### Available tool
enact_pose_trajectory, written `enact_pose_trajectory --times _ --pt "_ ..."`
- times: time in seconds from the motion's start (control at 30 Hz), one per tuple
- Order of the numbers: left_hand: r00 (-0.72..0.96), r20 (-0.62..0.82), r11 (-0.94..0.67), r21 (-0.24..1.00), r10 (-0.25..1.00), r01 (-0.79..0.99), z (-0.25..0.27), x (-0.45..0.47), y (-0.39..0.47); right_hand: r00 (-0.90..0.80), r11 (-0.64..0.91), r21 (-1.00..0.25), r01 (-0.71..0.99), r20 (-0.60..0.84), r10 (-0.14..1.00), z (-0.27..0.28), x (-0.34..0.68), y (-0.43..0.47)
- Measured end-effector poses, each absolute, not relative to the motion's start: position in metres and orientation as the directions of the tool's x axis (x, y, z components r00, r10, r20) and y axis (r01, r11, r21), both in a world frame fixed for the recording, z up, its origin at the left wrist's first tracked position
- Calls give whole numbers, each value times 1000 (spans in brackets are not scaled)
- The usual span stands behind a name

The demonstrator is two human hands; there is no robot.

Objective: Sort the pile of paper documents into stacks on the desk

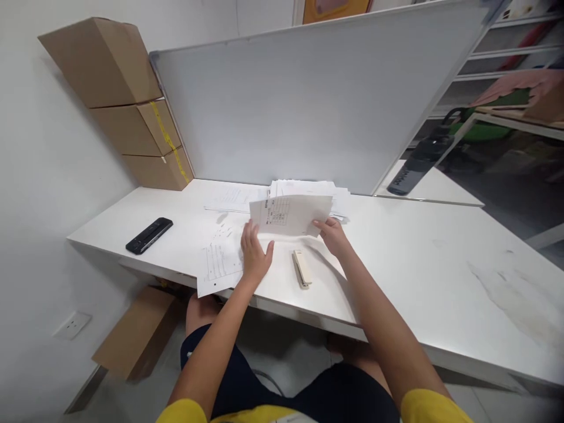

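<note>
A white sheet of paper (pixel 304 214) with a printed table on its left part is tilted up above the desk. My right hand (pixel 331 235) pinches its right edge between thumb and fingers. My left hand (pixel 256 252) is open, thumb spread, with its fingertips by the sheet's lower left corner; whether they touch it I cannot tell. A cream stapler (pixel 301 268) lies on the desk between my hands. Left of my left hand, another printed sheet (pixel 215 267) rests partly over the desk's front edge. Behind the raised sheet sits a stack of papers (pixel 304 187), partly hidden.
More papers (pixel 233 194) lie at the back left of the white desk (pixel 409 258). A black phone (pixel 149 235) is on the left. Cardboard boxes (pixel 132 76) are stacked at the back left, beside a whiteboard (pixel 282 111). A dark bottle (pixel 418 161) stands at the back right.
</note>
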State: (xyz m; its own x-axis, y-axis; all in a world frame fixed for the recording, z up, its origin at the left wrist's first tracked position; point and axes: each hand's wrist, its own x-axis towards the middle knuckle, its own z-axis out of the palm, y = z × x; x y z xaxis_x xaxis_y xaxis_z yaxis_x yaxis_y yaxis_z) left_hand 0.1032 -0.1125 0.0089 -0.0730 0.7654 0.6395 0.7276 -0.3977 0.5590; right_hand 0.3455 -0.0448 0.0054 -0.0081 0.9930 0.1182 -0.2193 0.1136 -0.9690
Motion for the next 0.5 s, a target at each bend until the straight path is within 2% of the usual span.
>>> enact_pose_trajectory --times 0.07,0.17,0.23,0.33,0.5 --pt "-204 501 -276 722 841 635 6 98 -106 -46 101 -978 -184 111 993 8 349 -47" --pt "-183 270 -152 861 945 485 0 91 -94 -76 100 -985 -141 112 991 11 348 -50" --pt "-141 240 -151 874 961 461 -2 91 -88 -44 114 -986 -121 120 992 11 345 -49" --pt "-172 240 -121 850 955 513 -3 94 -84 -1 121 -988 -101 122 993 11 339 -44" --pt "-151 231 -116 836 961 536 -1 95 -83 118 178 -971 -156 161 980 10 351 -57"
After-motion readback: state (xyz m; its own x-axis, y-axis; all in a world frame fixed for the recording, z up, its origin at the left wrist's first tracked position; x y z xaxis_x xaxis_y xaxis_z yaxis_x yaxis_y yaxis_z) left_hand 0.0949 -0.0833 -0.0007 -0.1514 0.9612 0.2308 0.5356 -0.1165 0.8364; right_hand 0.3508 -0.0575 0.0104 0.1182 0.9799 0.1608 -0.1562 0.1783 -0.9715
